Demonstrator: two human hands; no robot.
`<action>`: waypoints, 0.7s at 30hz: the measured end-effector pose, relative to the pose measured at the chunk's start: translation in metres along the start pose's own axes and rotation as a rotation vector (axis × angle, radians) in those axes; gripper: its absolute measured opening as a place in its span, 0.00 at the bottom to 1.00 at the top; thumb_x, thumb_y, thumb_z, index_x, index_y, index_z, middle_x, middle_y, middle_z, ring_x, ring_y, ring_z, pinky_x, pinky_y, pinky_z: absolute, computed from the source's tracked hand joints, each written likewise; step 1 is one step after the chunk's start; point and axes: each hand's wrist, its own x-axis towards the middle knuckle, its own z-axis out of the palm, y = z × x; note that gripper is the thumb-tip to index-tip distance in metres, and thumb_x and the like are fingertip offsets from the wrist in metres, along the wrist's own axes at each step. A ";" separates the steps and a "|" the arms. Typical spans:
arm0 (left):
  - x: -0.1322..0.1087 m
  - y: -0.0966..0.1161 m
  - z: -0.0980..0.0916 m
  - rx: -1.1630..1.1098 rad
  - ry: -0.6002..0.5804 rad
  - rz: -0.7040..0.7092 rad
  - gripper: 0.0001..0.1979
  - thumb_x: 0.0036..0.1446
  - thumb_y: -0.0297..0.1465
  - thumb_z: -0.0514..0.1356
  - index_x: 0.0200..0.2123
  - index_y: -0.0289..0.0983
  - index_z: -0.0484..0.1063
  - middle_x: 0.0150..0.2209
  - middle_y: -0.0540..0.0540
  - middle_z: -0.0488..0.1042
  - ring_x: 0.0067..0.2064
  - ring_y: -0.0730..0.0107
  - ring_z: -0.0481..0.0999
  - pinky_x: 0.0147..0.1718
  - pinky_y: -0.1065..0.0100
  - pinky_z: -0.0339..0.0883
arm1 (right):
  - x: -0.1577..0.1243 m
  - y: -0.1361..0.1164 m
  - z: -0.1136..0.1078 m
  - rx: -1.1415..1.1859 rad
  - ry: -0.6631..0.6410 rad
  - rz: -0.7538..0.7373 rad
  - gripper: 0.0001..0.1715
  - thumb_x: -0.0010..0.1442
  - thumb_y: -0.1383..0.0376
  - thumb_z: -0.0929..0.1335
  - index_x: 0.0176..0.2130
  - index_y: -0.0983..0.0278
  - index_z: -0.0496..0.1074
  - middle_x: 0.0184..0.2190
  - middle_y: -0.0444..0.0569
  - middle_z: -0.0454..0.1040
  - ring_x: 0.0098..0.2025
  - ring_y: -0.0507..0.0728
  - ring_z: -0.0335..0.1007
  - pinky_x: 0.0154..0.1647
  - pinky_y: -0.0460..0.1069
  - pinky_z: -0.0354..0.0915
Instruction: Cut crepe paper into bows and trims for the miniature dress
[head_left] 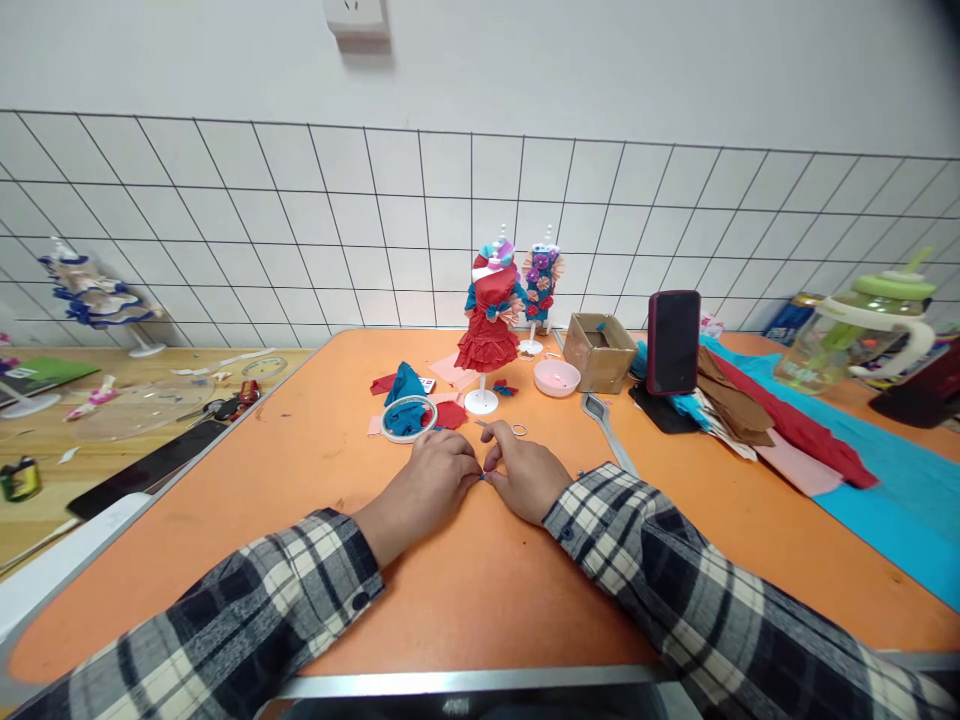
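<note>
My left hand [431, 475] and my right hand [525, 472] rest knuckles-up on the orange table [300, 500], fingertips meeting in a pinch. Between them sits a tiny blue bit [481, 478], too small to name. Both arms wear plaid sleeves. Just beyond my hands lie a roll of tape [406, 418] over blue and red paper scraps and a small metal ring [519, 430]. A miniature mannequin in a red paper dress [489, 320] stands on a white base behind them, with a second decorated mannequin [541, 285] beside it.
A pink bowl [556, 377], a cardboard box [600, 350] and an upright phone [673, 342] stand to the right. Brown, red, pink and blue paper sheets [810, 440] spread further right near a green-lidded bottle [855, 335]. A wooden desk [45, 440] with clutter adjoins on the left.
</note>
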 end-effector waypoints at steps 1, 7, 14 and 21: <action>0.000 0.000 0.000 -0.001 -0.009 0.008 0.11 0.62 0.30 0.55 0.32 0.38 0.77 0.34 0.45 0.75 0.42 0.61 0.71 0.41 0.60 0.55 | 0.000 0.000 0.000 -0.002 -0.004 0.003 0.23 0.53 0.72 0.67 0.47 0.60 0.57 0.34 0.41 0.76 0.33 0.53 0.70 0.31 0.46 0.52; 0.000 -0.001 0.002 0.006 -0.016 -0.029 0.10 0.62 0.30 0.55 0.35 0.39 0.77 0.31 0.45 0.75 0.38 0.62 0.71 0.41 0.60 0.56 | 0.002 0.003 0.002 -0.005 -0.001 -0.012 0.23 0.53 0.73 0.66 0.47 0.59 0.57 0.32 0.40 0.76 0.32 0.54 0.70 0.29 0.46 0.51; -0.002 0.003 -0.001 -0.054 0.009 -0.036 0.09 0.59 0.29 0.56 0.34 0.39 0.77 0.36 0.45 0.75 0.44 0.60 0.70 0.44 0.58 0.55 | 0.001 0.001 0.001 -0.002 0.027 -0.054 0.23 0.52 0.74 0.65 0.47 0.61 0.56 0.31 0.42 0.76 0.31 0.54 0.71 0.30 0.46 0.54; -0.005 0.004 -0.004 -0.105 0.040 -0.114 0.07 0.56 0.36 0.60 0.31 0.43 0.78 0.39 0.48 0.76 0.46 0.56 0.70 0.52 0.45 0.42 | 0.000 0.001 0.002 -0.014 0.024 -0.103 0.25 0.53 0.73 0.66 0.49 0.61 0.56 0.31 0.42 0.76 0.32 0.54 0.71 0.31 0.46 0.55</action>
